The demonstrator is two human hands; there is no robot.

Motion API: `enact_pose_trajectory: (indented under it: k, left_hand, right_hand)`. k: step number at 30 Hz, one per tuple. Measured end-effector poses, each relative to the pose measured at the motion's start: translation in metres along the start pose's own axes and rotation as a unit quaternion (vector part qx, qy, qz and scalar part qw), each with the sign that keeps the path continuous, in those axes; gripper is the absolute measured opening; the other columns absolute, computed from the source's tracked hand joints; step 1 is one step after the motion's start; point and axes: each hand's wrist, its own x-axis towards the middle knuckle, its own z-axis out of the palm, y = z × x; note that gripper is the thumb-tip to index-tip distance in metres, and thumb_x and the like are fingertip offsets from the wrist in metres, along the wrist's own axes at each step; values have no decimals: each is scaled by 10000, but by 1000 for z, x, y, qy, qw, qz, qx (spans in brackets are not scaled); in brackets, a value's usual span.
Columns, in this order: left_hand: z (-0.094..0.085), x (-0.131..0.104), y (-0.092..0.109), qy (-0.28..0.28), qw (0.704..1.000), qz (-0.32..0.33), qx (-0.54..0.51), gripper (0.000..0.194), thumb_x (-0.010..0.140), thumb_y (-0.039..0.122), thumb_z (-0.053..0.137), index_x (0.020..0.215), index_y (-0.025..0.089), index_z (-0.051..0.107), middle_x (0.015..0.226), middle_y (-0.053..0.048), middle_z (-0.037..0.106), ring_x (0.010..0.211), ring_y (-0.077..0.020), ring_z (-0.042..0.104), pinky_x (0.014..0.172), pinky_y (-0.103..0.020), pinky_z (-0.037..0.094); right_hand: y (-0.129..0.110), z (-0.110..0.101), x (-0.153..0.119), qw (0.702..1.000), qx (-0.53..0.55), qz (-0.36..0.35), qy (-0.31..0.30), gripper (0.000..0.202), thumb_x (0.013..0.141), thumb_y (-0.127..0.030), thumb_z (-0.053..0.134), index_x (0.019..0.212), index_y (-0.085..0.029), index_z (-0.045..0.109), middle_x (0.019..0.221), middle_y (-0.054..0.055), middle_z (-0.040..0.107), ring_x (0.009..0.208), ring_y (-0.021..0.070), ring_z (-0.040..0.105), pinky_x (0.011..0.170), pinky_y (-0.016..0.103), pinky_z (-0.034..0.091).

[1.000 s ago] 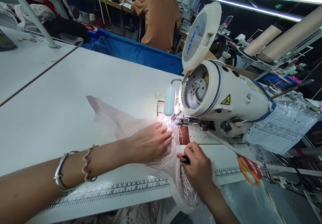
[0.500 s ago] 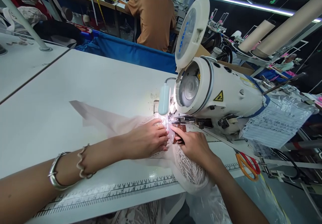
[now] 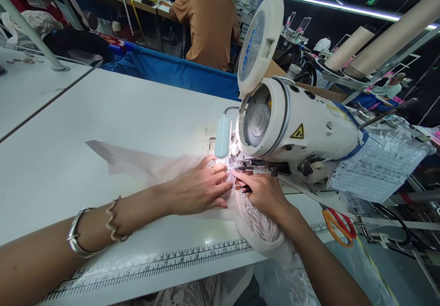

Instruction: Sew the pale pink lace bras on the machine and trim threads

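My left hand (image 3: 202, 187) lies flat, fingers stretched and a little apart, on pale pink sheer fabric (image 3: 140, 161) beside the needle area of a white sewing machine (image 3: 305, 118). Just right of the needle, my right hand (image 3: 266, 193) points its index finger onto the fabric edge. Its other fingers curl by a small dark object (image 3: 245, 188) that I cannot identify. A bundle of pale lace or stringy trim (image 3: 259, 221) hangs below my right hand, over the table's front edge. A pale blue lamp (image 3: 222, 136) lights the stitching spot; the needle itself is hard to make out.
A ruler strip (image 3: 154, 269) runs along the front of the white table (image 3: 154, 109). Orange-and-red-handled scissors (image 3: 338, 226) hang at the right. Behind the table are a blue cloth bin (image 3: 182, 72) and a seated person (image 3: 211, 24). Thread cones (image 3: 350, 47) stand at upper right.
The fabric's far tip has shifted slightly left, away from me. My left fingers have spread further apart. My right hand stays near the needle; the view shifts slightly.
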Motion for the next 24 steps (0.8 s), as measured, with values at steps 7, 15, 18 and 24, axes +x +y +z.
enact_pose_trajectory:
  k: [7, 15, 18, 24]
  left_hand:
    - [1, -1, -1, -2, 1000, -6, 7, 421, 1041, 504, 410, 992, 180, 674, 1115, -103, 686, 1121, -303, 575, 1043, -508, 312]
    - [2, -1, -5, 1, 999, -27, 28, 422, 1048, 505, 371, 1164, 207, 646, 1118, -109, 685, 1155, -324, 568, 1084, -571, 249]
    - [2, 0, -5, -7, 999, -32, 34, 469, 1056, 510, 326, 1149, 184, 650, 1153, -131, 676, 1171, -335, 556, 1075, -574, 250]
    - [2, 0, -5, -27, 999, -28, 7, 586, 1061, 547, 228, 1114, 141, 648, 1096, -132, 683, 1062, -301, 595, 1088, -580, 211]
  right_hand:
    - [5, 1, 1, 998, 48, -25, 19, 613, 794, -59, 528, 1337, -312, 658, 1144, 9, 778, 1024, 205, 709, 820, 290, 507]
    - [14, 2, 7, 996, 58, -56, 24, 544, 867, -39, 472, 1296, -300, 681, 1130, 12, 778, 1018, 210, 703, 840, 325, 497]
    - [17, 3, 9, 997, 32, -67, 12, 519, 901, -60, 472, 1315, -304, 667, 1186, 23, 759, 1070, 228, 685, 894, 349, 481]
    - [23, 8, -3, 991, -23, -68, 109, 371, 950, -148, 504, 1240, -288, 689, 1043, 23, 790, 883, 214, 700, 738, 305, 445]
